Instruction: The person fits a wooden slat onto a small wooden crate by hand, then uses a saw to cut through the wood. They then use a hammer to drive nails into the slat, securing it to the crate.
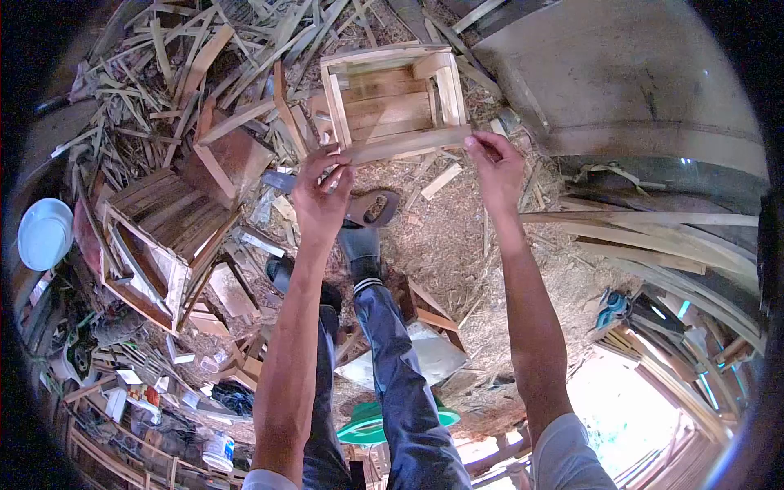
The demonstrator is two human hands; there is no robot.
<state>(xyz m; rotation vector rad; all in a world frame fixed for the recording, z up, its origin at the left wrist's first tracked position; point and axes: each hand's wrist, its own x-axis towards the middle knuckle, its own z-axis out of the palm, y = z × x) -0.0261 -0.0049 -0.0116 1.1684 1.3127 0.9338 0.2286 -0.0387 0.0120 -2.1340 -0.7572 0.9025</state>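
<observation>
A thin wooden strip point(408, 145) spans between my two hands, along the near edge of a small open wooden frame point(333, 102) with a slatted bottom. My left hand point(321, 192) pinches the strip's left end between thumb and fingers. At its right end, my right hand point(496, 163) grips the strip with thumb and forefinger. Just below my left hand, a handsaw's dark handle point(380, 208) lies near my shoe. Whether the strip touches the frame I cannot tell.
A slatted wooden box point(163, 212) stands at the left, below piled wood scraps point(155, 82). Long boards point(653, 237) lie at the right, near a large panel point(612, 73). A green plastic object point(359, 429) is behind my legs. A white basin point(45, 234) sits far left.
</observation>
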